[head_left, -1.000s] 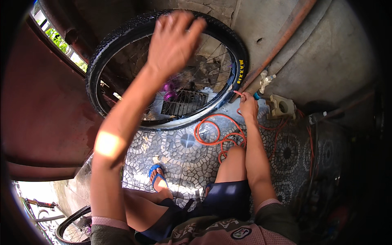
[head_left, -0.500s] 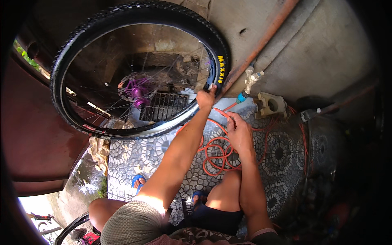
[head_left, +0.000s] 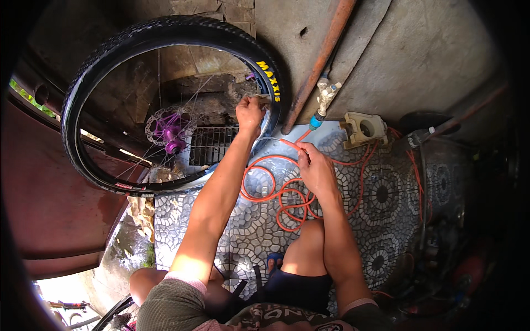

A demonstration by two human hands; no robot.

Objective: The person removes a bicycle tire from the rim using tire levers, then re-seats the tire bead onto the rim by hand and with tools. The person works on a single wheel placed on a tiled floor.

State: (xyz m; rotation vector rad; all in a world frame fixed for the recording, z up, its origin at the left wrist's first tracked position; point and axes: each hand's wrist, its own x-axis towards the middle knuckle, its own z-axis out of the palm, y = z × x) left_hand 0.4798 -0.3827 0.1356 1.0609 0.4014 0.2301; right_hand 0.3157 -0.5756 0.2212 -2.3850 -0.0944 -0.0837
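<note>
A bicycle wheel [head_left: 138,194] with a knobby black tyre, a purple hub [head_left: 173,138] and a disc rotor stands tilted at the upper left. My left hand [head_left: 250,115] is closed at the inner side of its rim, on the right. A small pale edge shows by the fingers there, too little to name. My right hand [head_left: 317,168] is closed around an orange hose [head_left: 290,144] near its end. A thin stream of water runs from the hose end toward the rim below my left hand.
The hose lies coiled on the pebble-patterned floor [head_left: 381,193] and joins a wall tap [head_left: 327,96]. Beside it sit a cream-coloured block [head_left: 364,128] and a dark-capped bottle [head_left: 417,139]. A floor grate [head_left: 212,146] lies behind the wheel. A rusty pipe [head_left: 317,71] leans on the wall.
My left hand has moved up along the rim and inward from the tyre's side. My right hand has shifted slightly left with the hose. The view has shifted, too.
</note>
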